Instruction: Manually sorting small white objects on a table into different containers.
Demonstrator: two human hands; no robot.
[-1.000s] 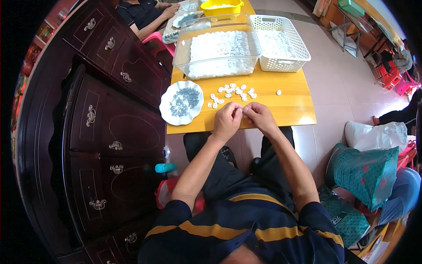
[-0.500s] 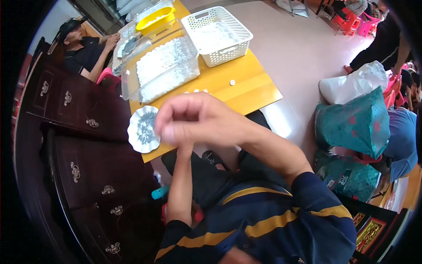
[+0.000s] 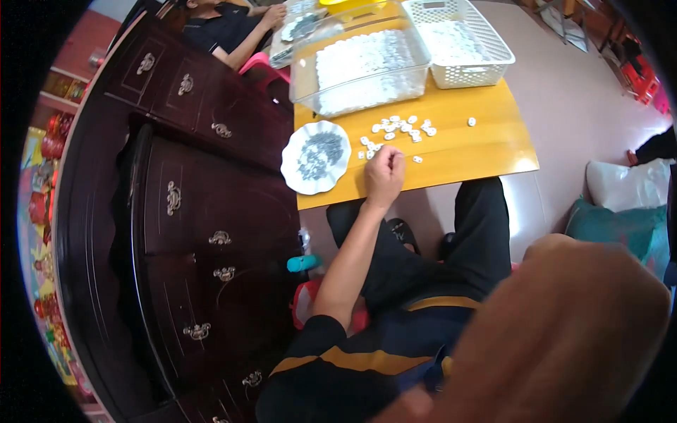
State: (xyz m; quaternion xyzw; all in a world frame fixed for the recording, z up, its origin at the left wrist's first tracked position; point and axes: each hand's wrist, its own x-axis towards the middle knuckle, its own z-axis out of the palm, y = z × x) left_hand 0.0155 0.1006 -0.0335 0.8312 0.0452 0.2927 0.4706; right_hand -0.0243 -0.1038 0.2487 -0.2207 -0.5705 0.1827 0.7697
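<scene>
My left hand (image 3: 385, 169) rests on the near edge of the yellow wooden table, fingers curled closed; whatever they may hold is hidden. Right beside it lie several small white plastic pieces (image 3: 395, 125) with dark holes, loosely scattered. A white plate with a wavy rim (image 3: 288, 166) stands left of this hand, holding many small grey, shiny bits (image 3: 321, 156). My right hand (image 3: 564, 331) looms large and blurred at the lower right, very close to the camera and away from the table. Its fingers cannot be made out.
A clear plastic bin (image 3: 305, 74) full of white pieces stands at the back, beside a white perforated basket (image 3: 469, 76) of similar pieces. Dark drawers (image 3: 211, 176) border the left. A person (image 3: 226, 32) sits beyond them. Sacks (image 3: 624, 185) stand on the floor at right.
My right hand has swung from in front of the table to the lower right, close to the camera. The view has shifted, bringing my left hand and the scattered white pieces into sight.
</scene>
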